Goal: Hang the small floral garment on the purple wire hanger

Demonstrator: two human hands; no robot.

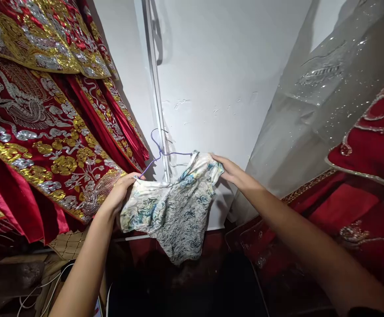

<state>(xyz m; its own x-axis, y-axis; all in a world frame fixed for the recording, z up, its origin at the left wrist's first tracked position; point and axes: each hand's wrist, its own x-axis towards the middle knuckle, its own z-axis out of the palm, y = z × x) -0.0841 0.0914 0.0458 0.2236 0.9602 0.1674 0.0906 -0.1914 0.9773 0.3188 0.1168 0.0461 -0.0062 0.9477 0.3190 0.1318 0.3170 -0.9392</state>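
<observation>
A short-sleeved floral blouse [181, 211] in white, blue, grey and yellow hangs on a thin purple hanger [160, 153] in front of me. My left hand [121, 191] is closed on the left shoulder, close to the end of the hanger. At the other shoulder, my right hand [228, 169] pinches the fabric by the sleeve. The blouse's neckline dips in the middle, and the hanger's hook stands up above it, free of any rail. The fingertips of both hands are partly hidden by the cloth.
Red garments with gold and silver embroidery [63, 132] hang on the left. More red beaded clothing [373, 145] and a glittery translucent cover [297, 110] are on the right. A white panel [211, 79] stands behind the blouse. White cables [51, 286] lie at lower left.
</observation>
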